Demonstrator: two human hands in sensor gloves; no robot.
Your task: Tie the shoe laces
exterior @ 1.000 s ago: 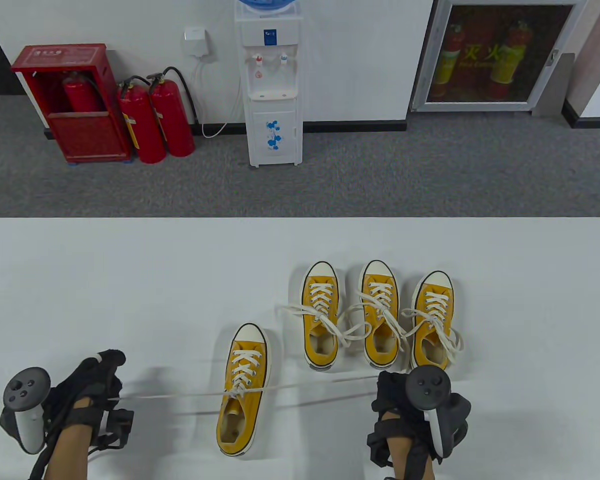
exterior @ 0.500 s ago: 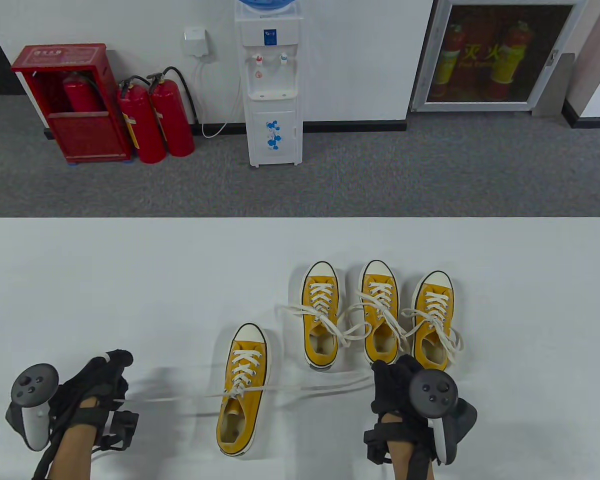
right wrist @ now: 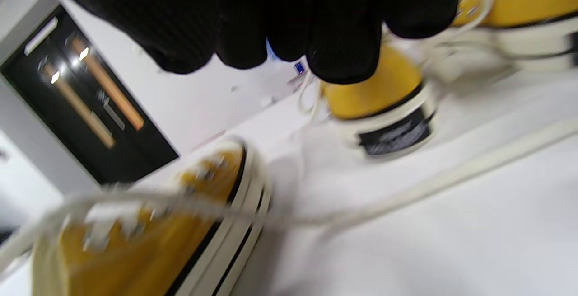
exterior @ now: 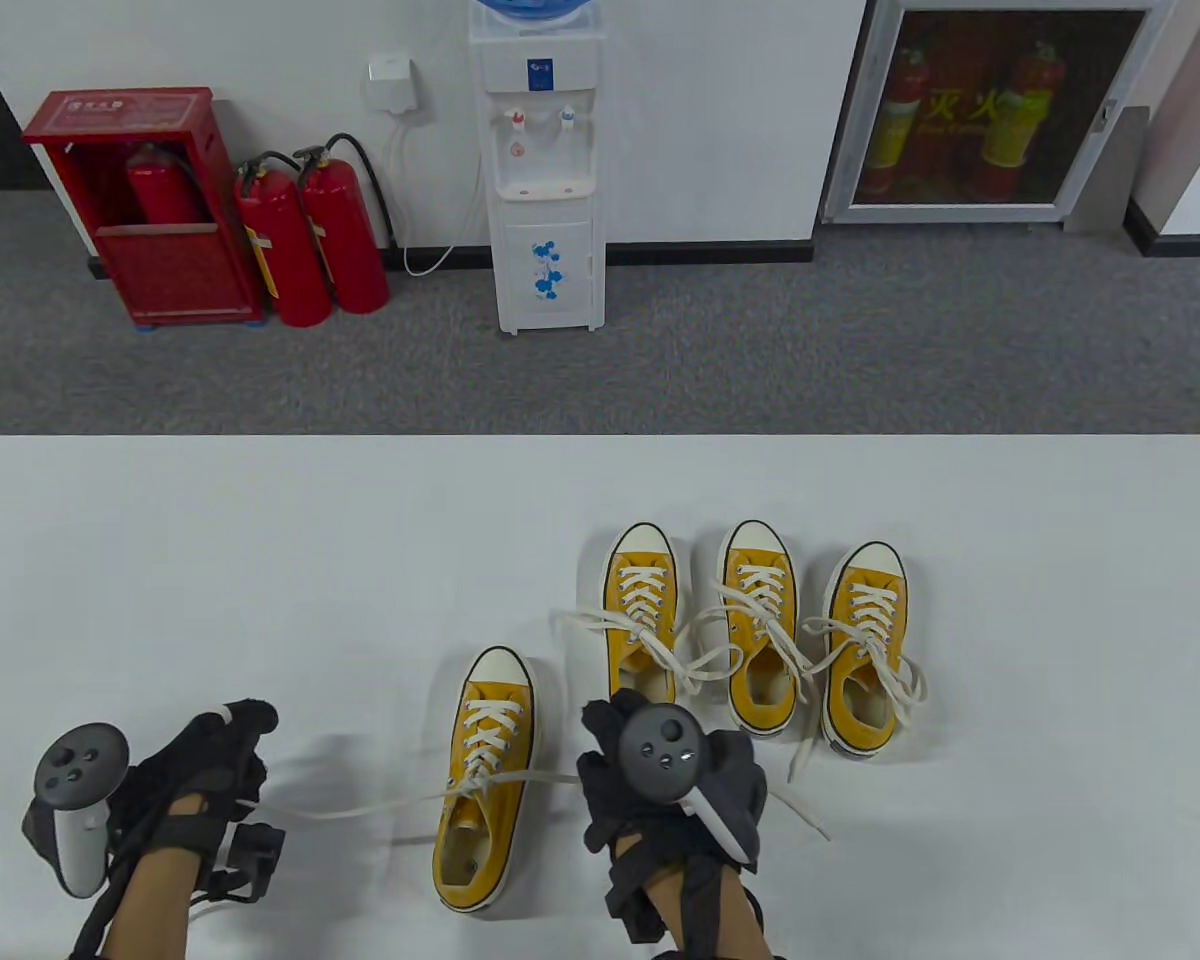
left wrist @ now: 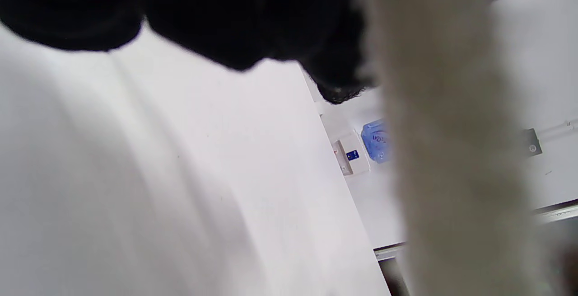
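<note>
Table view: high, looks down across table [exterior: 260,560] toward far wall.
Left wrist view: tilted, very close to lace [left wrist: 451,151], low over table.
Right wrist view: tilted, low, close to shoes [right wrist: 379,92].
Shared: table, shoes, water dispenser [exterior: 545,170].

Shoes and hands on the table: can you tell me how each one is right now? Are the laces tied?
Near shoe: upright, apart from the others, laces untied.
Left lace end: pulled sideways, held up off the table.
Right lace end: lying loose on the table.
Three far shoes: upright in a row, laces untied and sprawling.
Left hand: gripping the left lace end.
Right hand: beside the near shoe; grip not visible.
</note>
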